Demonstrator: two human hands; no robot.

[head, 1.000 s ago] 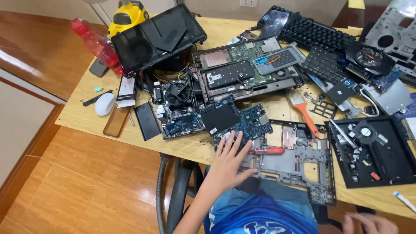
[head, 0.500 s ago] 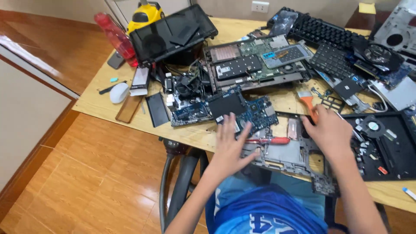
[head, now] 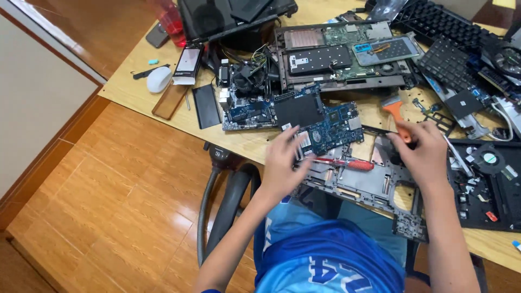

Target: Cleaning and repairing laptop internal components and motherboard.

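1. Since the earlier frame, the right hand [head: 426, 154] has been brought onto the orange-handled tool [head: 398, 116], and the left hand [head: 282, 163] has shifted little.
2. Left hand: fingers spread open, nothing gripped, resting at the edge of the grey laptop base frame [head: 361, 187], beside the blue circuit board [head: 325, 127].
3. Right hand: fingers curled about the tool's handle; how firm the grip is cannot be told.
4. A red-handled screwdriver [head: 347, 163] is seen lying across the frame, on the wooden table [head: 255, 144].
5. The frame is judged light, stiff and brittle; it is best held by its outer rails.
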